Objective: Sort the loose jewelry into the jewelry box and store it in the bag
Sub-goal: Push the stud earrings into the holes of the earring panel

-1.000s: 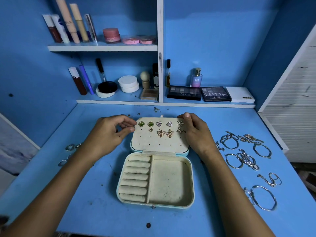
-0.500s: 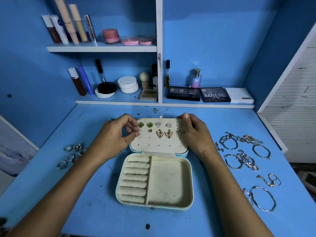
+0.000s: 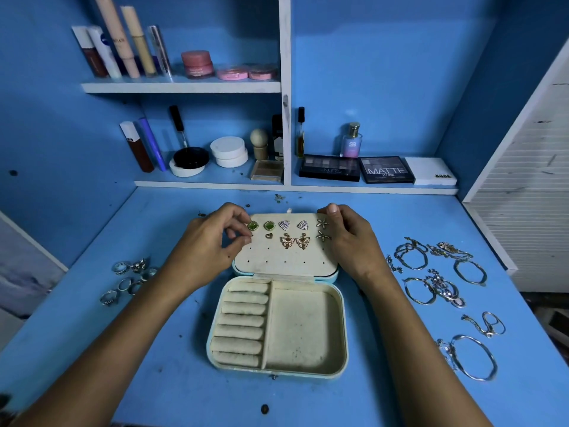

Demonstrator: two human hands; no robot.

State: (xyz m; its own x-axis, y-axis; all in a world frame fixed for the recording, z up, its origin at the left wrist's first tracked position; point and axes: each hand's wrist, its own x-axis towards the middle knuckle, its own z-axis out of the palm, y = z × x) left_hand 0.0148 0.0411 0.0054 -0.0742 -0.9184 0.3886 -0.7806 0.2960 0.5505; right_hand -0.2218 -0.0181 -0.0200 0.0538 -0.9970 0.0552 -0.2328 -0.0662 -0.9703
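Well to the left of your left fingers, a cluster of rings (image 3: pixel 131 280) lies loose on the blue surface (image 3: pixel 92 349). Your left hand (image 3: pixel 204 248) sits at the left edge of the open jewelry box (image 3: pixel 277 322), fingers (image 3: pixel 238 238) curled with thumb and fingertips pressed together beside the green earring (image 3: pixel 253 225); whether they pinch anything, you cannot tell. Between your two sets of fingers the lid panel (image 3: pixel 286 257) carries rows of earrings, and nearer you lie the ring rolls (image 3: pixel 243 326) and a bare compartment. Your right hand (image 3: pixel 351 241) grips the lid's right edge, fingers curled beside the star earrings (image 3: pixel 322 229). Well to the right of them, bracelets (image 3: pixel 446 282) lie scattered.
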